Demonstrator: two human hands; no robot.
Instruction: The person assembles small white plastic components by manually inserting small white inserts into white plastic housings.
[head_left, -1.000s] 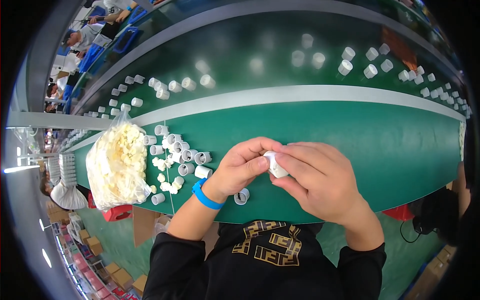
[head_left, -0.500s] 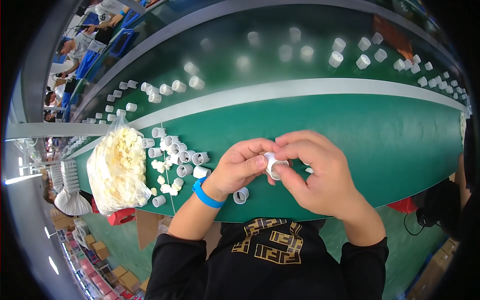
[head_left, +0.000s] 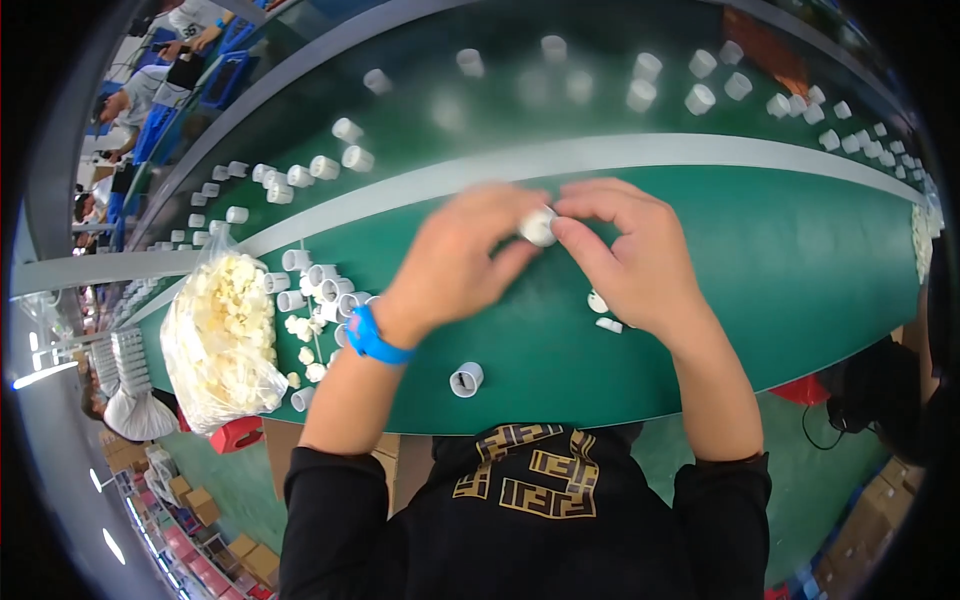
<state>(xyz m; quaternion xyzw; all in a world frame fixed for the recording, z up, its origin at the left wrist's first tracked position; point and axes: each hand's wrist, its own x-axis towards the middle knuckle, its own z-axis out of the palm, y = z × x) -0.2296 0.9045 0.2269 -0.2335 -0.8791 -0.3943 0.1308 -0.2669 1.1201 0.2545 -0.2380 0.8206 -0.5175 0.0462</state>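
Pinched between the thumb and fingers of my right hand (head_left: 640,250) is a small white plastic cylinder (head_left: 538,227), its round end facing me. My left hand (head_left: 465,250), a blue band at its wrist, is smeared by motion right beside the cylinder; whether its fingers touch it cannot be told. Two small white pieces, one of them a round disc (head_left: 597,302), lie under my right hand. Near the table's front edge stands a single white cylinder (head_left: 466,380) with something dark inside. My left forearm partly hides a group of similar cylinders (head_left: 322,274).
At the left sits a clear bag (head_left: 225,345) full of pale yellowish lumps, with loose lumps (head_left: 300,327) beside it. A pale rail (head_left: 600,152) divides the green table from a belt carrying scattered white cylinders (head_left: 700,98). Other people work at the far upper left.
Both my hands have moved away from me, toward the rail, with the white cylinder. My left hand now blurs, and its forearm covers more of the cylinder group. Cylinders on the belt have shifted left.
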